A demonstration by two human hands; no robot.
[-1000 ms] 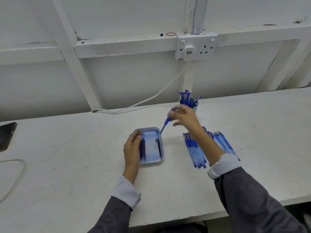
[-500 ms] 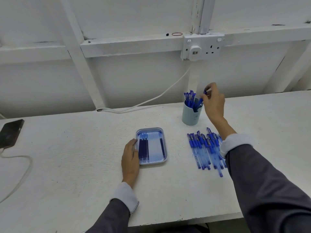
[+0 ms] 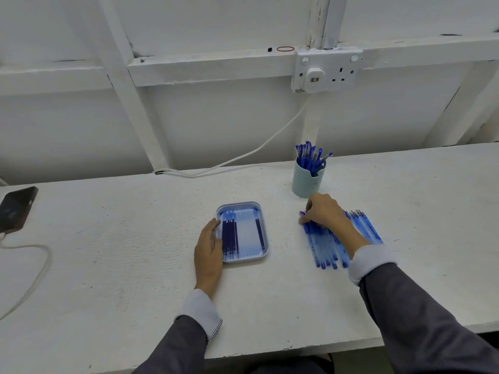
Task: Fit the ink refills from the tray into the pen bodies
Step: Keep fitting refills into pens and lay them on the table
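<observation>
A small blue tray (image 3: 243,205) sits mid-table with several dark ink refills (image 3: 229,238) lying along its left side and one at its right. My left hand (image 3: 208,248) rests flat on the table, its straight fingers against the tray's left rim. To the right lies a pile of clear blue pen bodies (image 3: 325,248). My right hand (image 3: 325,211) is down on the far end of that pile, fingertips curled round the leftmost pen body. A pale cup (image 3: 306,184) behind the pile holds several capped pens (image 3: 310,156).
A dark phone (image 3: 16,209) with a white cable (image 3: 35,268) lies at the far left. A wall socket (image 3: 326,70) and its white cord (image 3: 243,156) are behind the table. The table's front edge runs just below my sleeves.
My right hand carried a pen from over the tray to the cup, left it there, then came down onto the pile of pen bodies. My left hand stayed by the tray.
</observation>
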